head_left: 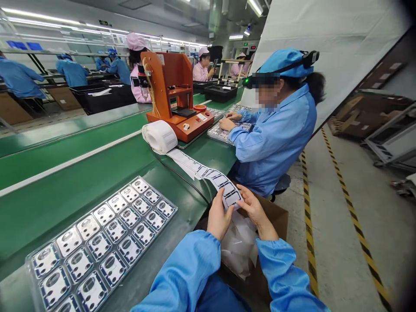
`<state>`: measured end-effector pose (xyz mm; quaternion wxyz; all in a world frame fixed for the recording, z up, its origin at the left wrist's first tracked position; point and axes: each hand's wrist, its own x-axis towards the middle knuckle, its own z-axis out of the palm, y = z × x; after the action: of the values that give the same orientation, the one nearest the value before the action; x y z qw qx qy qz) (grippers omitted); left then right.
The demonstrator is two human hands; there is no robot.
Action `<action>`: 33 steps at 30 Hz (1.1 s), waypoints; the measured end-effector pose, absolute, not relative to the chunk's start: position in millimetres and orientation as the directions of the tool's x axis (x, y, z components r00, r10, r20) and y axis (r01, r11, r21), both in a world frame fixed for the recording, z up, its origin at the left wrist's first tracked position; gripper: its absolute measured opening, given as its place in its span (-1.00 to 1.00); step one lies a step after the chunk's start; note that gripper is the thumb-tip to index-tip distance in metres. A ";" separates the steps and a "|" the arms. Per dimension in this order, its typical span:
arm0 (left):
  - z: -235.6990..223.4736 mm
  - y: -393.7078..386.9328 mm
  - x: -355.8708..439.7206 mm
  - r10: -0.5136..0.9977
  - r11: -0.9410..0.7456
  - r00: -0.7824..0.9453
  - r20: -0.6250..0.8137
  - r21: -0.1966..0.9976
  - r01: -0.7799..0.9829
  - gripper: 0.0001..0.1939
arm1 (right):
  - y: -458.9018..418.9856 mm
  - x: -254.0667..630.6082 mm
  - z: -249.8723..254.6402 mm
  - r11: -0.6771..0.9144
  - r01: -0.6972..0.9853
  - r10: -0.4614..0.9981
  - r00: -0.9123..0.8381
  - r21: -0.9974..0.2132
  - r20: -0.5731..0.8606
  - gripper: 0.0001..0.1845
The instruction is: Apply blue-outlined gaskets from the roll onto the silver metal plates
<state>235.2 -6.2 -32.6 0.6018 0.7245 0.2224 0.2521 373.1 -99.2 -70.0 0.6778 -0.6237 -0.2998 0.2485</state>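
Observation:
A white strip of die-cut adhesive pieces with dark frame outlines runs from its roll on the green table toward me. My left hand pinches the left edge of the strip's near end. My right hand has its fingertips on the right edge of that same end. Below my hands, crumpled translucent plastic lies in a cardboard box. To my left, a clear tray holds rows of silver plates with round and oval openings.
An orange press machine stands behind the roll. A co-worker in blue sits at the right, hands over another tray of parts. A dark cable crosses the green table. Black bins stand farther back.

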 end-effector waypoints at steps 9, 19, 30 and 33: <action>-3.4 12.3 239.6 0.740 -0.239 0.658 0.143 0.969 0.058 -0.70 | -84.5 388.9 -15.3 -0.048 0.388 0.810 0.554 -0.920 0.191 -0.68; -1.7 23.9 230.4 0.739 -0.282 0.661 0.130 0.951 0.128 -0.87 | -84.7 387.5 23.2 -0.059 0.769 0.838 0.385 -0.637 0.387 -0.72; -4.6 21.2 226.9 0.687 -0.394 0.702 0.188 0.908 0.143 -0.84 | -87.0 359.5 63.8 0.017 0.952 0.897 -0.150 0.307 0.415 -0.80; -4.3 20.8 225.8 0.676 -0.411 0.712 0.191 0.899 0.150 -0.81 | -86.9 353.3 65.3 0.030 0.927 0.910 -0.181 0.375 0.373 -0.79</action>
<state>225.8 20.8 -4.3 0.4759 0.7933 0.2604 0.2764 353.3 -86.9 65.3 0.0149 -0.6399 -0.7176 -0.2745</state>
